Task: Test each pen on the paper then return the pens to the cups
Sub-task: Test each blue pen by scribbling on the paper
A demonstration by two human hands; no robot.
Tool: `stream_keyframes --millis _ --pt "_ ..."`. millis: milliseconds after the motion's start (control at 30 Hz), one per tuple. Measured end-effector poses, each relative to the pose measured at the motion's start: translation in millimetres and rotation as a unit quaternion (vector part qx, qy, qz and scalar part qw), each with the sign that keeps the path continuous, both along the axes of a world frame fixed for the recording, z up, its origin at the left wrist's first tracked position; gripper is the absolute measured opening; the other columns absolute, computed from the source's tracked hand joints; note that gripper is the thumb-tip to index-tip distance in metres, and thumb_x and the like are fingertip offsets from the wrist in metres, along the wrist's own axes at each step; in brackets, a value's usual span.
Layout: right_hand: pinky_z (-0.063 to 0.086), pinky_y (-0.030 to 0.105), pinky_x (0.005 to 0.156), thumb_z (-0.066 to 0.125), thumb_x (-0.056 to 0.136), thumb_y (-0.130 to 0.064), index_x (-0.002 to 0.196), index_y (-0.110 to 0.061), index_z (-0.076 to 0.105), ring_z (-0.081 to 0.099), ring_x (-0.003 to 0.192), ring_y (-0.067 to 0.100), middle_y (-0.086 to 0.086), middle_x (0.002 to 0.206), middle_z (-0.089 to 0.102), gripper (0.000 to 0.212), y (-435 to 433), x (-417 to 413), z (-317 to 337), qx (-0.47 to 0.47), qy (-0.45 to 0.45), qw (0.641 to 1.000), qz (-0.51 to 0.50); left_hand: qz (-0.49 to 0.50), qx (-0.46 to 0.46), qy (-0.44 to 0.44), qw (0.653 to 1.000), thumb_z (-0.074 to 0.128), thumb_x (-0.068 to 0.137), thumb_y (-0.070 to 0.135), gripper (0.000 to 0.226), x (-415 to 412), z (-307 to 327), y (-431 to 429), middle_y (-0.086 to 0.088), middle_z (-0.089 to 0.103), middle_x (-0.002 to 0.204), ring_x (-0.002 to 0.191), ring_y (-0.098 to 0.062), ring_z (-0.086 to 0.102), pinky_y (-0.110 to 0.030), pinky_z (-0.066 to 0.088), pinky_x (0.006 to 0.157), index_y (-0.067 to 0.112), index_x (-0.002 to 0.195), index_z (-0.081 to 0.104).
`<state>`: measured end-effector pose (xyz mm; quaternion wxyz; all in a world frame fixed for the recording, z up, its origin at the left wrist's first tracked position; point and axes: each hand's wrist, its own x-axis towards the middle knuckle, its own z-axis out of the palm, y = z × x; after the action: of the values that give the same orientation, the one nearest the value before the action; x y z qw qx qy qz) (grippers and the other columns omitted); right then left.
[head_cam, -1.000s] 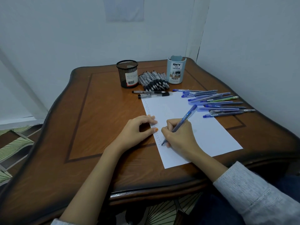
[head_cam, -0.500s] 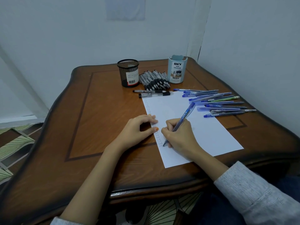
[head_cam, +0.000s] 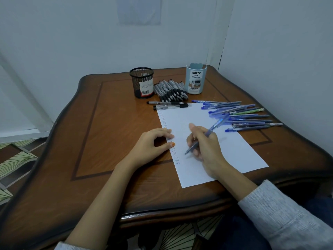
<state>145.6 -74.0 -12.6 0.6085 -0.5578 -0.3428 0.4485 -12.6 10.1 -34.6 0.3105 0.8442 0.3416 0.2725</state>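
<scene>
shows a blue pen (head_cam: 207, 136) pinched in the curled fingers of the right hand (head_cam: 209, 150), barrel slanting up and to the right, tip aimed down at a white sheet of paper (head_cam: 230, 152), just right of a column of small test marks (head_cam: 173, 147) along the sheet's left edge. cannot tell tip contact with the sheet, given the blur. shows the right index finger sticking out straight, not wrapped round the barrel. shows the left hand (head_cam: 149, 147) close beside, fingers loosely bent, fingertips pressing the paper's left edge onto the wooden table (head_cam: 108, 123), holding nothing. places more blue pens (head_cam: 243, 116) in a loose fan at the sheet's far right corner, some overlapping it, and a few black pens (head_cam: 171, 105) lying crosswise just past the top edge. further back, finds a heap of black pens (head_cam: 169, 91) between a black mesh cup (head_cam: 142, 83) on the left and a pale blue cup (head_cam: 196, 80) on the right, both upright. cannot tell the cups' contents. as for risks, by judgement only: with so loose a hold, could drop the pen into the blue fan and mix tested with untested; could smear fresh ink under the heel of the right hand; could shift the sheet on easing the left fingertips, nudging the overlapping pens toward the table's edge.
</scene>
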Motion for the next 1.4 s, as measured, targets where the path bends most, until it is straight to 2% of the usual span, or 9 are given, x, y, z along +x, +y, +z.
stream_keyframes --millis 100,333,533,733,833,967,1067,1233,1400 --pt "0.028 0.019 0.037 0.037 0.097 -0.051 0.106 -0.016 0.050 0.032 0.037 0.007 -0.001 0.045 0.042 0.038 1.4 -0.7 -2.5 -0.006 -0.031 0.999 0.015 0.021 0.017 -0.008 1.000 0.069 0.085 0.023 0.025 0.5 -0.9 0.9 0.005 0.061 0.125 0.116 0.001 0.051 -0.004 0.033 0.096 0.017 0.110 0.070" --pt "0.035 0.023 0.041 0.045 0.099 -0.037 0.104 -0.023 0.068 0.034 0.037 0.010 0.003 0.042 0.043 0.027 -1.1 -1.2 -6.2 0.042 -0.122 0.991 0.037 0.039 0.066 0.012 0.997 0.061 0.091 0.020 0.022 2.9 -3.5 1.3 0.002 0.061 0.124 0.115 -0.004 0.053 -0.011 0.037 0.097 0.015 0.111 0.069" --pt "0.047 0.019 0.058 0.064 0.089 -0.029 0.112 -0.023 0.053 0.049 0.045 0.005 -0.005 0.048 0.056 0.027 2.8 -1.2 -9.9 0.016 -0.135 0.991 -0.005 0.060 0.090 0.001 0.994 0.061 0.090 0.016 0.016 4.7 -4.6 3.1 0.004 0.066 0.112 0.106 -0.001 0.057 -0.010 0.041 0.091 0.015 0.103 0.070" --pt "0.036 0.012 0.044 0.042 0.100 -0.037 0.110 -0.015 0.053 0.041 0.041 0.004 -0.001 0.049 0.048 0.027 0.1 -1.0 -3.7 0.003 -0.088 0.996 0.020 0.092 0.073 0.003 0.993 0.062 0.086 0.014 0.011 13.8 1.7 8.9 0.009 0.068 0.092 0.088 -0.003 0.061 -0.021 0.050 0.080 0.018 0.090 0.072" --pt "0.037 0.015 0.045 0.043 0.100 -0.036 0.111 -0.012 0.052 0.040 0.040 0.004 -0.004 0.046 0.048 0.028 -1.3 -0.9 -2.1 0.011 -0.098 0.995 0.034 0.097 0.052 0.012 0.994 0.062 0.084 0.013 0.012 16.9 8.0 16.6 0.011 0.069 0.085 0.083 -0.004 0.061 -0.030 0.053 0.079 0.017 0.083 0.074" --pt "0.035 0.017 0.042 0.048 0.097 -0.037 0.105 -0.013 0.050 0.037 0.038 0.005 -0.005 0.042 0.045 0.025 -4.0 -1.6 0.1 0.012 -0.118 0.991 0.053 0.110 0.105 -0.005 0.988 0.062 0.085 0.016 0.012 22.6 2.9 17.7 0.012 0.061 0.080 0.078 -0.003 0.054 -0.024 0.045 0.067 0.017 0.081 0.072" --pt "0.036 0.018 0.042 0.051 0.096 -0.036 0.102 -0.013 0.050 0.037 0.039 0.006 -0.004 0.044 0.046 0.024 -3.3 4.1 4.5 0.012 -0.131 0.991 0.039 0.097 0.137 0.007 0.986 0.062 0.088 0.025 0.016 22.9 -5.1 18.5 0.010 0.060 0.095 0.090 -0.001 0.050 -0.018 0.041 0.076 0.016 0.098 0.071" --pt "0.031 0.019 0.035 0.052 0.095 -0.013 0.107 -0.014 0.051 0.039 0.035 0.009 0.007 0.058 0.062 0.012 24.5 42.0 23.2 -0.056 -0.136 0.989 0.007 0.093 0.091 0.055 0.990 0.062 0.084 0.050 0.052 22.2 -12.4 27.3 0.005 0.052 0.135 0.126 -0.009 0.044 -0.035 0.036 0.106 0.017 0.124 0.061" --pt "0.048 0.020 0.045 0.062 0.089 -0.011 0.105 -0.009 0.061 0.054 0.042 0.007 0.004 0.070 0.069 0.016 61.2 78.0 24.2 -0.099 -0.383 0.918 -0.025 0.096 0.081 0.041 0.991 0.063 0.083 0.050 0.051 22.9 -13.9 30.3 0.008 0.050 0.136 0.127 -0.005 0.041 -0.029 0.029 0.107 0.020 0.125 0.060"
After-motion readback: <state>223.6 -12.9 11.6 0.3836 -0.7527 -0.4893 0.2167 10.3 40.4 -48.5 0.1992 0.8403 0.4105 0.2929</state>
